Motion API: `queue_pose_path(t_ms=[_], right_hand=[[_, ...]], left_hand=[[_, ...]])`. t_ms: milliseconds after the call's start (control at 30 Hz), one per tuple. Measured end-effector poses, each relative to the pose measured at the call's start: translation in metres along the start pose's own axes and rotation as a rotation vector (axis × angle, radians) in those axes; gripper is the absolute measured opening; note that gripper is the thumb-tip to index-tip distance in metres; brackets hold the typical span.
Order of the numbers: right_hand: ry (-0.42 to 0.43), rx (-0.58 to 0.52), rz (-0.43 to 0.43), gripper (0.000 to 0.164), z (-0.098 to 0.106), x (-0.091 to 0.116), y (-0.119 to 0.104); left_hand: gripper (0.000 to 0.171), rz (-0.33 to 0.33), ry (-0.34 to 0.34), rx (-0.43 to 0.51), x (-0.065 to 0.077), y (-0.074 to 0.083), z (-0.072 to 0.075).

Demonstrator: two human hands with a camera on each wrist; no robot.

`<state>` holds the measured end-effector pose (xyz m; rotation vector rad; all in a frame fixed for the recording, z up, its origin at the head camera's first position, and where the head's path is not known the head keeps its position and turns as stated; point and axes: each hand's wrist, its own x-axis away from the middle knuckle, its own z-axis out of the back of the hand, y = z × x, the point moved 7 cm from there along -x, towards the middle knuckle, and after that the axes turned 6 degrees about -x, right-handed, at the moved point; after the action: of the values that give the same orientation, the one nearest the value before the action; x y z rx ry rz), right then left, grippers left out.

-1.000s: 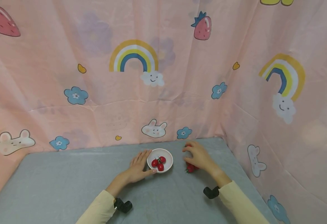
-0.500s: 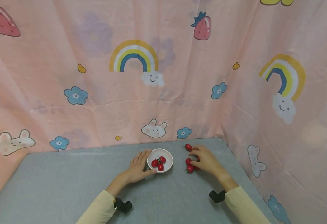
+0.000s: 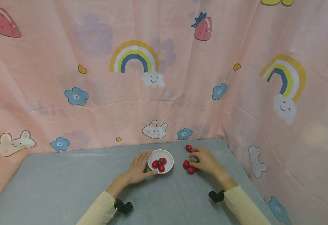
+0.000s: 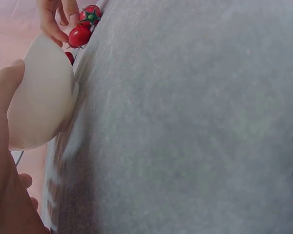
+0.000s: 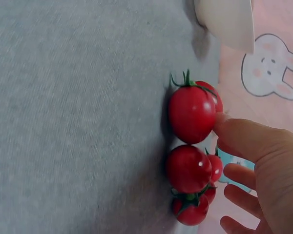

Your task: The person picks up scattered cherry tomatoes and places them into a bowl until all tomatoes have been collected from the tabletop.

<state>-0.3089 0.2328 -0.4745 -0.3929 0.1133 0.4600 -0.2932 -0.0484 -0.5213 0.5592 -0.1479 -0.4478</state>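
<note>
A small white bowl (image 3: pixel 168 156) holds three cherry tomatoes (image 3: pixel 161 168). My left hand (image 3: pixel 136 171) rests against the bowl's left side, fingers extended along it and the thumb at its near rim. To the right of the bowl, my right hand (image 3: pixel 207 161) is over a loose group of cherry tomatoes, its fingers spread and partly bent. Its thumb tip is right at one tomato (image 3: pixel 186 164), beside a nearer tomato (image 3: pixel 190 170). Another tomato (image 3: pixel 189 148) lies farther back near the fingertips. Several more tomatoes (image 5: pixel 188 168) show in the right wrist view; the hand partly hides them from above.
Grey cloth covers the table (image 3: pixel 68 187). A pink printed curtain (image 3: pixel 102 122) hangs along the table's back edge and right side. A black wrist camera (image 3: pixel 123 207) sits on the left wrist, another black camera (image 3: pixel 216 196) on the right.
My right hand has drawn back to the right, uncovering the tomatoes, then shifted slightly left. The tomato at its thumb has moved a little left. The left hand and bowl stay put.
</note>
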Motion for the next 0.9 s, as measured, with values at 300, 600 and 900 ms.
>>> queue_pose_path(t_ms=[300,600,900], right_hand=[[-0.051,-0.039,-0.006,0.033,-0.006,-0.005,-0.008],[-0.086,-0.022,0.0,0.034,-0.011,-0.012,-0.017],[-0.099,-0.015,0.026,0.035,-0.016,-0.017,-0.022]], left_hand=[[0.096,-0.014,0.01,-0.004,0.0,-0.001,-0.001],[0.097,-0.044,0.024,0.004,0.0,0.001,0.001],[0.095,0.006,-0.01,-0.013,-0.001,-0.002,-0.002]])
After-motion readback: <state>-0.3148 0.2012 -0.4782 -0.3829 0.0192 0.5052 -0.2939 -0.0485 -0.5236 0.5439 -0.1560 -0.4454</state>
